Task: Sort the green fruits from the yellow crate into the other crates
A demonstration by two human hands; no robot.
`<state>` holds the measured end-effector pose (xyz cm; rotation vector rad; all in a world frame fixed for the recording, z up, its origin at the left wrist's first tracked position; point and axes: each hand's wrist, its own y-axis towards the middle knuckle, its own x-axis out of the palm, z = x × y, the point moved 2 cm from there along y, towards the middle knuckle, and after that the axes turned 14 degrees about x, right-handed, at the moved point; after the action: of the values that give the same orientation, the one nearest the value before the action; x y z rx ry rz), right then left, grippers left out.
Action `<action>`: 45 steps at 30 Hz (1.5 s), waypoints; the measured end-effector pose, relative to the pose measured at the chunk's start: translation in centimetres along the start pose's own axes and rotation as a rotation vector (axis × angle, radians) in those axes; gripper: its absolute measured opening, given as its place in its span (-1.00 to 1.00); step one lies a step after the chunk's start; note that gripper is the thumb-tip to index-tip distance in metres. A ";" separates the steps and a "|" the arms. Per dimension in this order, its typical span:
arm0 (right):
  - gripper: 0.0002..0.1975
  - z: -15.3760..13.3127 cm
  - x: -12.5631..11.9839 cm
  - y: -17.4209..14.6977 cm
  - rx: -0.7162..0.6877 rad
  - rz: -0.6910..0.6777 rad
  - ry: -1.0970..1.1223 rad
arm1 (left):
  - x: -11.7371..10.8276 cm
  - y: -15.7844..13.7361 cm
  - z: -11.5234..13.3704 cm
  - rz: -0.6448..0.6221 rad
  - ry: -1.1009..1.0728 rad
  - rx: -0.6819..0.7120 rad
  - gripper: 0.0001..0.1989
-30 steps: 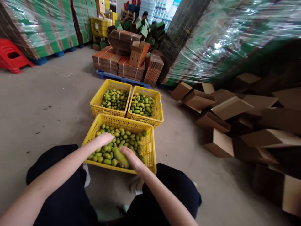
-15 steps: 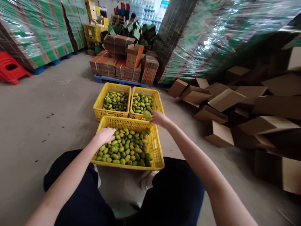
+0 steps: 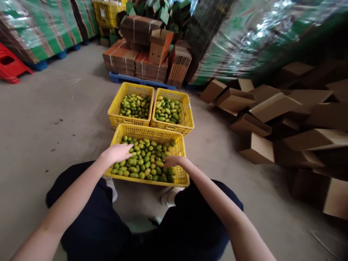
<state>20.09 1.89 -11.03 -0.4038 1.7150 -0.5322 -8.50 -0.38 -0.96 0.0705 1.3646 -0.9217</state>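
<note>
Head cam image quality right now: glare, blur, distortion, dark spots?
Head view: bright glare on the plastic-wrapped stack at upper right; heavy shadow behind the loose cardboard boxes; wide-angle stretch and lean toward the edges; boxes at far right look soft; fruit near centre is fairly legible.

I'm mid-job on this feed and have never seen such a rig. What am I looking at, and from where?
No machine here: this is a person working bare-handed, seen through one camera worn on the head, looking forward and down. The left hand and right hand are at the green-yellow fruit in the near yellow crate; whether either grips a piece isn't clear. Two more crates of fruit stand on the floor just beyond, with cardboard boxes lying to the right.
</note>
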 end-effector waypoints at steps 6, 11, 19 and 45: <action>-0.67 -0.1 7.1 3.7 0.058 -0.228 -0.269 | 0.4 -0.4 -0.6 -0.038 0.010 -0.080 -0.46; -0.64 0.8 11.3 5.9 0.076 -0.202 -0.295 | 2.7 0.0 -1.9 -0.069 -0.027 -0.075 -0.48; -0.60 0.6 13.9 7.9 0.091 -0.168 -0.186 | 4.2 2.2 -3.4 -0.198 0.045 -0.118 -0.50; -0.82 -1.9 -8.2 -6.3 0.100 -0.336 2.038 | 6.8 8.1 -2.5 -0.171 -0.193 -0.012 -0.59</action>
<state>19.79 1.27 -0.48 0.1122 3.5106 -1.5578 -6.22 2.77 -11.10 -0.1432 1.2099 -1.0352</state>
